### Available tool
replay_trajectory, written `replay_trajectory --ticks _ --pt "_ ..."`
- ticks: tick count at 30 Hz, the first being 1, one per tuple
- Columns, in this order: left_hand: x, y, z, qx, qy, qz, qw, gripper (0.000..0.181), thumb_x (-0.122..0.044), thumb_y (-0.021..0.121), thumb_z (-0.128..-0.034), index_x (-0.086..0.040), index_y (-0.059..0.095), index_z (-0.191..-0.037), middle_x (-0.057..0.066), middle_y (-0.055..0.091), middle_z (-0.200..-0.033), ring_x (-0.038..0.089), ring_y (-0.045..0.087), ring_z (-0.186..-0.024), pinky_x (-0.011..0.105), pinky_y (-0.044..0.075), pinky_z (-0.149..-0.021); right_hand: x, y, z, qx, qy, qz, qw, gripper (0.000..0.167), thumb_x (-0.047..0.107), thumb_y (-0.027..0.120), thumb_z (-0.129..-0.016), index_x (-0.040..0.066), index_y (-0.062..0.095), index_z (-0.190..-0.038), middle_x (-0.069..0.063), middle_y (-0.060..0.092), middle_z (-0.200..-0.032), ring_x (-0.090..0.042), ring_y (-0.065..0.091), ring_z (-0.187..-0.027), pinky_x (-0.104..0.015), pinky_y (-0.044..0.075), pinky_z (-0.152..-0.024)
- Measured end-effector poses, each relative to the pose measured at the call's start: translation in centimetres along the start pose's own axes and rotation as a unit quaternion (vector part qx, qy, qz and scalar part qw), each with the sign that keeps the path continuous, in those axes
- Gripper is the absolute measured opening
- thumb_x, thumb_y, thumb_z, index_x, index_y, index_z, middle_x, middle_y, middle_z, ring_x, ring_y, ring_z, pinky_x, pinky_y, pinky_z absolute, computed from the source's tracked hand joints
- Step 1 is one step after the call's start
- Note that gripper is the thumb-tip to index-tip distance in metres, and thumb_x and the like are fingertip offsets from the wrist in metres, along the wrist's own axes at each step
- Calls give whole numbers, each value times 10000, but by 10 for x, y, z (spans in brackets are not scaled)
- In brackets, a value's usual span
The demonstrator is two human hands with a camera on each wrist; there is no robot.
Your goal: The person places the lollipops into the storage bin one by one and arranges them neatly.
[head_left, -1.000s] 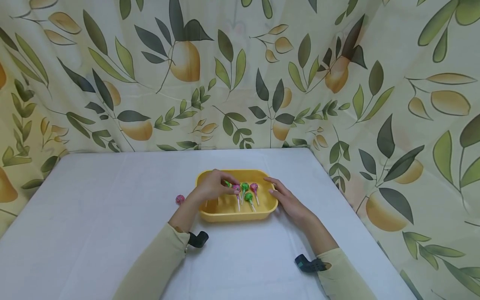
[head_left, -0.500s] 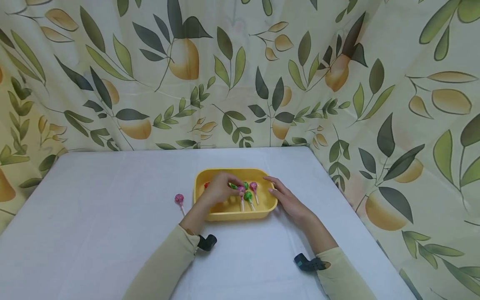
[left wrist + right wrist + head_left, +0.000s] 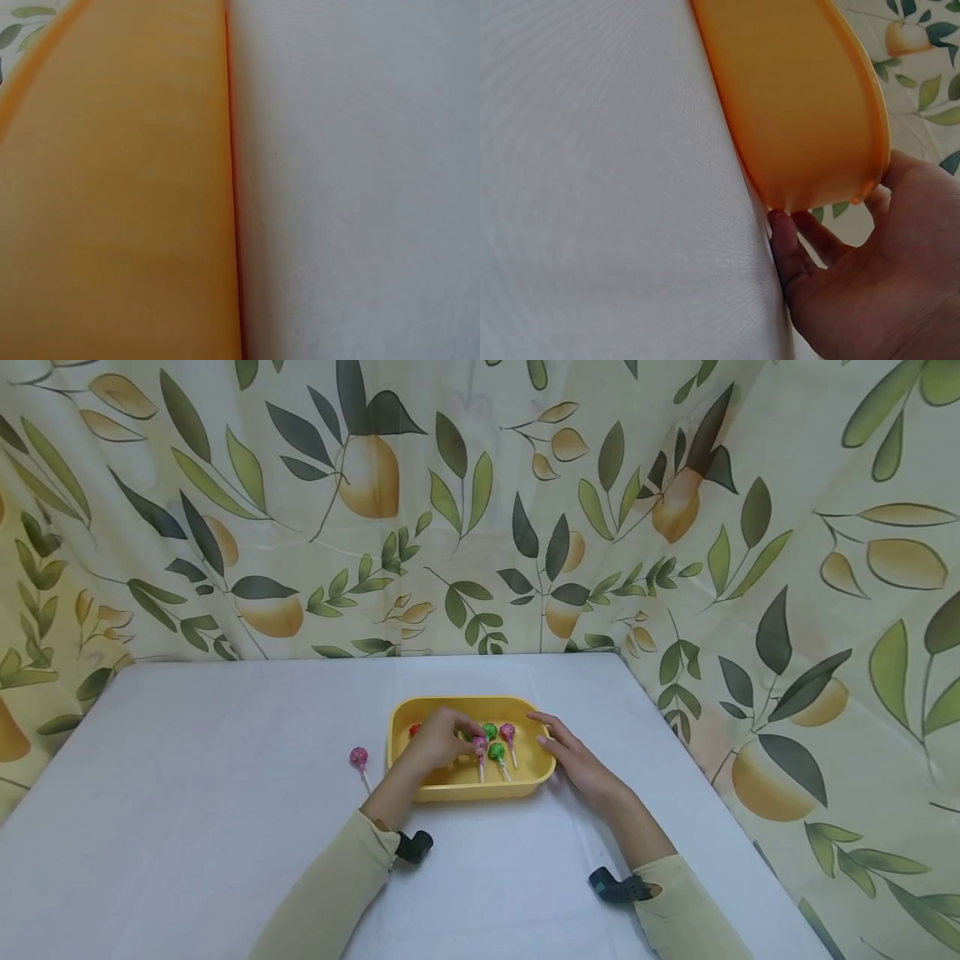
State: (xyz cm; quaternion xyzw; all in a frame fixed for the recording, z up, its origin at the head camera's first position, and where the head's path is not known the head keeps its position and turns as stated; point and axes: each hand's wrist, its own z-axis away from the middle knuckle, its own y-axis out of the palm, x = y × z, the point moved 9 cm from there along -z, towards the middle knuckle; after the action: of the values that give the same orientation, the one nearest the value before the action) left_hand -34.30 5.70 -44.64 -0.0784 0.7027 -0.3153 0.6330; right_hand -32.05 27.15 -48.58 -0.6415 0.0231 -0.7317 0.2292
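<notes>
In the head view my left hand reaches into a yellow plastic tray and pinches a pink lollipop, its white stick pointing down toward the near side. Right of it lie two green lollipops and another pink one. A bit of red shows left of the hand; other sweets under the hand are hidden. My right hand holds the tray's right end. In the right wrist view that hand has digits at the rim and lower edge of the tray.
One pink lollipop lies on the white tablecloth, left of the tray; my left forearm partly covers its stick. A fruit-patterned curtain hangs behind the table. In the left wrist view only tray wall, cloth and some curtain appear.
My left hand has moved right inside the tray with the pink lollipop, then slightly back left. The red sweet and the outside lollipop's stick have come into view. The right hand stays put.
</notes>
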Motion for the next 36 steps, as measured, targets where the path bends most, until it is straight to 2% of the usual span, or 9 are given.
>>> replay_trajectory --ticks 7,11,16,26,36 --pt "4 0 1 42 -195 115 9997 189 -35 851 -845 -107 821 -1017 -2 743 -998 250 632 -1004 361 516 -830 -5 -1 0 -46 38 -9 10000 441 369 452 -1112 373 423 -1551 17 171 -1704 -288 35 -1568 -568 73 -1213" --pt "3 1 2 69 -180 121 9997 198 -43 869 -820 -101 821 -1004 -17 752 -966 261 646 -1040 394 496 -918 -6 -2 0 -64 66 -18 10000 432 362 450 -1113 381 427 -1544 12 173 -1704 -290 48 -1568 -563 87 -1213" --pt "1 2 2 94 -159 -71 9998 191 -51 864 -831 -94 822 -1012 -16 753 -956 261 650 -1055 432 480 -979 -5 -1 1 -14 -6 -52 10000 439 361 446 -1115 367 421 -1553 -3 163 -1708 -305 51 -1567 -569 98 -1210" --pt "2 3 2 98 -131 -167 9997 169 -24 849 -845 -83 822 -1001 -17 741 -917 225 643 -987 405 492 -944 -3 0 2 -78 75 -5 9999 428 365 447 -1113 392 430 -1541 15 181 -1700 -291 75 -1565 -567 109 -1210" --pt "2 3 2 98 -182 -291 9994 167 -35 838 -859 -101 826 -1012 -38 742 -920 224 638 -1016 412 489 -977 1 1 1 -32 0 -2 10000 432 363 443 -1115 380 425 -1546 12 168 -1705 -291 44 -1568 -565 94 -1213"
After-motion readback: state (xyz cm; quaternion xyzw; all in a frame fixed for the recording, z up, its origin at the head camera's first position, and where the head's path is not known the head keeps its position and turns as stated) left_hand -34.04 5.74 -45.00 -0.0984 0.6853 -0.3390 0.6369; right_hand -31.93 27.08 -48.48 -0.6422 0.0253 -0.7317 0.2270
